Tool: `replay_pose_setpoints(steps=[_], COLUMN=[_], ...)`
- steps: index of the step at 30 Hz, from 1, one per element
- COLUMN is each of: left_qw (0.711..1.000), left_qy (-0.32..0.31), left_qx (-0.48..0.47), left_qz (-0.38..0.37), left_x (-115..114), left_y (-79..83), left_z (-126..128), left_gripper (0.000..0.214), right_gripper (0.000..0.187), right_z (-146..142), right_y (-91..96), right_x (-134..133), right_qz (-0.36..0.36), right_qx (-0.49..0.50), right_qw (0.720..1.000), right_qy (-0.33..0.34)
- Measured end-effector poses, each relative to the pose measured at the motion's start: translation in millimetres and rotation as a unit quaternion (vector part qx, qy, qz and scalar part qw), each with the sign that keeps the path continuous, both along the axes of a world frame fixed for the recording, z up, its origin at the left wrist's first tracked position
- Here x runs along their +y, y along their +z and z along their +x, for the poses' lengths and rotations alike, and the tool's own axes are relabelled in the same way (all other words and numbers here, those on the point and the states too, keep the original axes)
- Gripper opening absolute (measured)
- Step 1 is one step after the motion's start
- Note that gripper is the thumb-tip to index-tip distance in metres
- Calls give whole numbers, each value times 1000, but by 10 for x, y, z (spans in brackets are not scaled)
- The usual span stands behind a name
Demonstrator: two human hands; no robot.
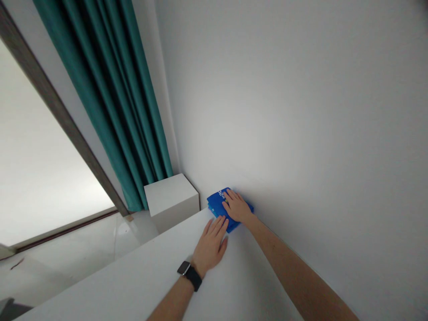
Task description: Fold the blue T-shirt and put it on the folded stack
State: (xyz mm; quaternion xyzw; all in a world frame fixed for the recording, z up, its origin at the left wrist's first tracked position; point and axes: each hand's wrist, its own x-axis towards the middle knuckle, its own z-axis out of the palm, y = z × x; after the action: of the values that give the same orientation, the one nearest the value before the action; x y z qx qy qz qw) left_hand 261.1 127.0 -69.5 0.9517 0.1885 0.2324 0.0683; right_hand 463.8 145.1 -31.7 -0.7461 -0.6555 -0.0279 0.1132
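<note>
A folded blue bundle with white print [216, 201], perhaps cloth or a soft packet, lies at the far end of the white tabletop [147, 272], close against the wall. On top of it rests my right hand [236, 207], palm down with the fingers spread. My left hand [209, 245] lies flat at the bundle's near edge, its fingertips touching or almost touching it. Around the left wrist is a dark smartwatch [190, 275]. Part of the bundle is hidden under my right hand.
Beyond the table's end stands a white box-like cabinet [172, 191] in the corner. Green curtains [117, 102] hang behind it, beside a bright framed pane [43, 147]. A plain wall [284, 111] borders the table on the right; pale floor [87, 249] shows at left.
</note>
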Motion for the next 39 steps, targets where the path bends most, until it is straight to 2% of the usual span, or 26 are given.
replay_pose_setpoints(steps=[3,9,15,21,25,31,35,39], left_qw=[999,994,993,980,981,987,985,982], left_qy=[15,28,39,143,152,140,146,158], left_qx=[-40,-89,-93,-112,-99,-6,43,50], left_qz=[-24,-56,-54,-76,-63,-76,-86,-91], left_x=[38,80,87,162,278,485,566,588], left_y=[-54,-97,-90,-145,-13,272,288,253], left_z=[10,11,11,27,158,443,476,446], left_gripper=[56,53,52,54,59,84,94,103], right_gripper=[59,64,63,59,58,53,53,53], right_z=[-52,-203,-318,-408,-437,-372,-287,-274], right_y=[-6,-116,-279,-425,-449,-535,-598,-606], right_x=[-181,-534,-665,-680,-686,-693,-683,-674], right_qz=[19,57,117,181,197,233,260,275], right_qx=[-14,-34,-14,51,76,122,158,173], right_qw=[1000,992,980,966,961,953,941,933], right_qy=[-17,-109,-161,-179,-177,-151,-149,-157])
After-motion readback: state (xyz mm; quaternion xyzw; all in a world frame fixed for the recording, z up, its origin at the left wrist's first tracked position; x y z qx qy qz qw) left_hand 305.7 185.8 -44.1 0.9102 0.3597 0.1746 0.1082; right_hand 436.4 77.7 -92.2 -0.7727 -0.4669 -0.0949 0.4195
